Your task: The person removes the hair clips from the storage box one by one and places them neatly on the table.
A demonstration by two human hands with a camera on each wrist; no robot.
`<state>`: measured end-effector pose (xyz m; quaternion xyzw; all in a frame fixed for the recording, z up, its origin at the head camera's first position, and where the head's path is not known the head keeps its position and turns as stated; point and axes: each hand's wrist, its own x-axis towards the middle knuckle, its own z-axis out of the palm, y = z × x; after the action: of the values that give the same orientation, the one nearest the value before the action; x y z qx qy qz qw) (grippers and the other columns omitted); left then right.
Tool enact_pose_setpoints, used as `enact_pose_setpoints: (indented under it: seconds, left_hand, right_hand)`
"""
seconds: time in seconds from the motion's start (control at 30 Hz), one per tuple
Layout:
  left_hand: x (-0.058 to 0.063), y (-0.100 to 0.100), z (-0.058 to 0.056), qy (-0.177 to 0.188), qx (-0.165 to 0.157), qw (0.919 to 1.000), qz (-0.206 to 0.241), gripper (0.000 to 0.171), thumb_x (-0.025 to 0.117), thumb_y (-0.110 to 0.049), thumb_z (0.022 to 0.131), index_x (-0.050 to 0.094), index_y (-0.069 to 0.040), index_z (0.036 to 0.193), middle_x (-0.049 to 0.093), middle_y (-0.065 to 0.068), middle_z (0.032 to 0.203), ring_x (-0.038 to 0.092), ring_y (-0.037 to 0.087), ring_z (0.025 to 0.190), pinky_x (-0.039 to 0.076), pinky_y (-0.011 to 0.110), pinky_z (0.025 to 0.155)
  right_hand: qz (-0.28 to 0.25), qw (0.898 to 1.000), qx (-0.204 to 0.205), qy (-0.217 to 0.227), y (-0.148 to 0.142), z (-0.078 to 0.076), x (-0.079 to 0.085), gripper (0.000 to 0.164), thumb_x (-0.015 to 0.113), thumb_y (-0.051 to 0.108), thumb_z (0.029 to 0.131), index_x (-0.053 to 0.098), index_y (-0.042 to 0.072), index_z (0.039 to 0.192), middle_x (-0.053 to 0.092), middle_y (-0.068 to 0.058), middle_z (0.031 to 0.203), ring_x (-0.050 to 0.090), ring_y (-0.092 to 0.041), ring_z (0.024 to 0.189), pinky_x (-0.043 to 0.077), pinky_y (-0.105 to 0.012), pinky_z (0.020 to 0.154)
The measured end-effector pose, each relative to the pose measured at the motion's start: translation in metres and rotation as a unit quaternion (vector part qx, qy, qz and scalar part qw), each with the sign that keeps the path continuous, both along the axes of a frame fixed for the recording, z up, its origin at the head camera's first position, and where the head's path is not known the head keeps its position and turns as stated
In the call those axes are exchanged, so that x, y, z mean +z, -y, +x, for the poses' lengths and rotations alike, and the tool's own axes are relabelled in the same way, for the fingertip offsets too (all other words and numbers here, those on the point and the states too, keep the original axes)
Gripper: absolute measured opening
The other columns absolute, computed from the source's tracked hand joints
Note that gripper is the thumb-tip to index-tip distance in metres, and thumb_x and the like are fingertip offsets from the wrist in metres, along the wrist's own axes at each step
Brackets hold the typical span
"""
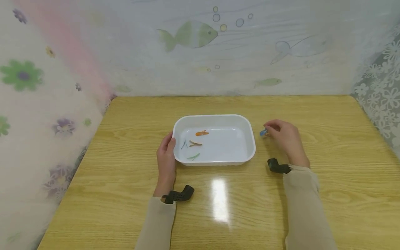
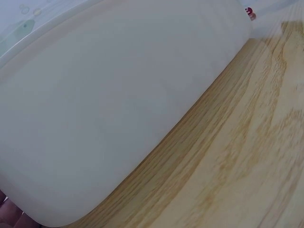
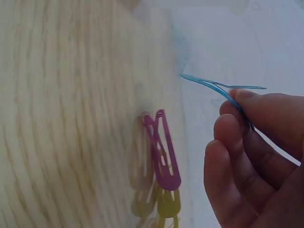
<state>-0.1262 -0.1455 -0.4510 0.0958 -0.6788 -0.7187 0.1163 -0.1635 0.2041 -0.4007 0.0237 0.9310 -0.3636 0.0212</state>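
My left hand [image 1: 166, 156] holds the left end of a white tray [image 1: 225, 142], thumb up near the rim. In the left wrist view the tray's long outer wall [image 2: 118, 104] fills much of the frame, with fingertips [image 2: 9, 213] at its lower corner. Beyond the tray's right side, my right hand [image 1: 285, 139] pinches a blue snap hair clip [image 3: 216, 88] between thumb and fingers; the clip is sprung apart. Below that hand, a purple hair clip [image 3: 169, 178] and a yellow-green one [image 3: 168, 204] appear in the right wrist view.
Toward the tray's left side lie an orange clip [image 1: 201, 133], a brown clip [image 1: 196, 143], a light blue clip [image 1: 184, 143] and a green clip [image 1: 193, 157]. A wooden table [image 1: 131, 146] carries everything, with a fish-patterned wall [image 1: 140, 66] behind it.
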Motion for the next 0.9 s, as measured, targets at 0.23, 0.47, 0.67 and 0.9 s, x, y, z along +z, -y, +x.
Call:
enact_pose_setpoints:
  seconds: [0.23,0.47,0.67,0.9]
  left_hand:
    - [0.001,-0.001,0.0,-0.006,-0.003,1.0,-0.003,0.035,0.048,-0.033,0.092,0.054,-0.017,0.122,0.053,-0.003,0.122,0.047,0.009,0.112,0.039,0.029,0.093]
    - [0.0,0.0,0.0,0.002,0.001,1.0,-0.004,0.035,0.048,-0.032,0.092,0.054,-0.016,0.123,0.053,-0.003,0.123,0.047,0.01,0.113,0.039,0.029,0.093]
    - [0.0,-0.001,-0.001,0.001,-0.001,1.0,-0.003,0.035,0.048,-0.033,0.091,0.054,-0.017,0.122,0.053,-0.004,0.122,0.047,0.008,0.112,0.039,0.028,0.093]
    - [0.01,-0.001,0.004,0.008,-0.015,0.9998,-0.004,0.034,0.046,-0.027,0.093,0.052,-0.013,0.124,0.052,0.001,0.123,0.047,0.013,0.113,0.039,0.031,0.093]
  right_hand:
    - [-0.003,0.999,-0.002,0.033,0.0,-0.002,-0.005,0.03,0.046,0.029,0.092,0.058,0.01,0.113,0.058,-0.011,0.107,0.048,-0.025,0.1,0.038,-0.044,0.087]
    - [0.014,0.999,0.002,0.031,0.003,-0.003,-0.011,0.029,0.047,0.029,0.092,0.059,0.01,0.111,0.059,-0.011,0.107,0.048,-0.027,0.101,0.037,-0.046,0.088]
    - [0.032,0.999,0.004,0.007,0.004,-0.005,-0.016,0.025,0.049,0.022,0.09,0.06,0.009,0.108,0.059,-0.012,0.109,0.05,-0.028,0.099,0.039,-0.045,0.084]
    - [0.048,0.999,0.006,0.004,0.003,-0.004,-0.017,0.026,0.048,0.021,0.09,0.061,0.007,0.108,0.059,-0.014,0.109,0.052,-0.03,0.097,0.041,-0.047,0.079]
